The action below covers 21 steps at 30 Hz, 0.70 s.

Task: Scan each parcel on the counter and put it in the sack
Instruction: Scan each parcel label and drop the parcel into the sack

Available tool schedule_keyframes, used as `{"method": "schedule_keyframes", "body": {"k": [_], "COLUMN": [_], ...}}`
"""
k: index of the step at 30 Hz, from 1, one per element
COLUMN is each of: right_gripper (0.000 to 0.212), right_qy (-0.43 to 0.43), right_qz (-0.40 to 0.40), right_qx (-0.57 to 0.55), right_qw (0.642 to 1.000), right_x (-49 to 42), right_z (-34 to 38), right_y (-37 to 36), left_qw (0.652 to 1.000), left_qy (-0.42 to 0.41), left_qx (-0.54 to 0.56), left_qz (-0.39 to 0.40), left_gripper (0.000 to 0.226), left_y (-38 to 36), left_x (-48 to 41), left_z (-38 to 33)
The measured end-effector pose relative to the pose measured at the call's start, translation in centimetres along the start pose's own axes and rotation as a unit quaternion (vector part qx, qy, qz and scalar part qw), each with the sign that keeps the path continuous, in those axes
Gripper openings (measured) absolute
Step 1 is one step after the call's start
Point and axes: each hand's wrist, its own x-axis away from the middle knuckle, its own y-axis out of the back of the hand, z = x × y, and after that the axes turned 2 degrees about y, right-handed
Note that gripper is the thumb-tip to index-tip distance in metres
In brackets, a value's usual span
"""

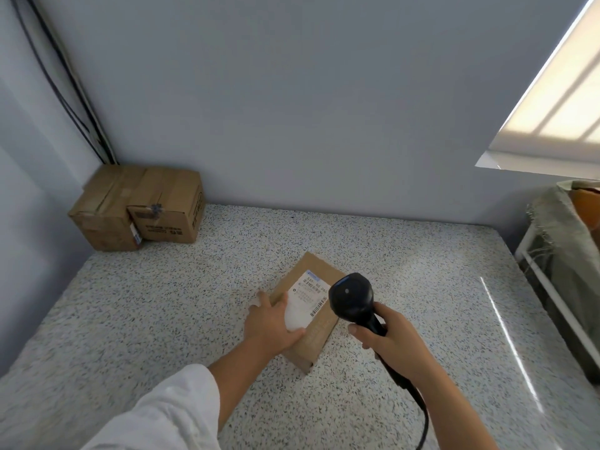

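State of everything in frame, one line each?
flat parcel: lying on the counter, label up.
left hand: rests on the flat parcel, covering part of the label.
right hand: grips the scanner by its handle.
scanner: head held over the label.
corner boxes: taped shut, against the wall.
sack: draped on a white frame beside the counter.

Grey walls (292, 92), sunlit blind (558, 102)
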Motion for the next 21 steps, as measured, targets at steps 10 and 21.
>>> {"method": "schedule_keyframes", "body": {"k": [10, 21], "right_gripper": [0.014, 0.009], "right_qy": [-0.004, -0.072], "right_qz": [-0.009, 0.005], "right_qx": [-0.027, -0.133], "right_qw": [1.000, 0.988], "right_x": [0.8, 3.3], "right_z": [-0.3, -0.7], "right_y": [0.9, 2.8], "left_qw": [0.922, 0.987], "left_qy": [0.027, -0.117], "left_qx": [0.343, 0.109], "left_qz": [0.179, 0.022], "left_gripper": [0.083, 0.113], "left_y": [-2.5, 1.3], "left_x": [2.8, -2.8], "left_z": [-8.4, -6.3]}}
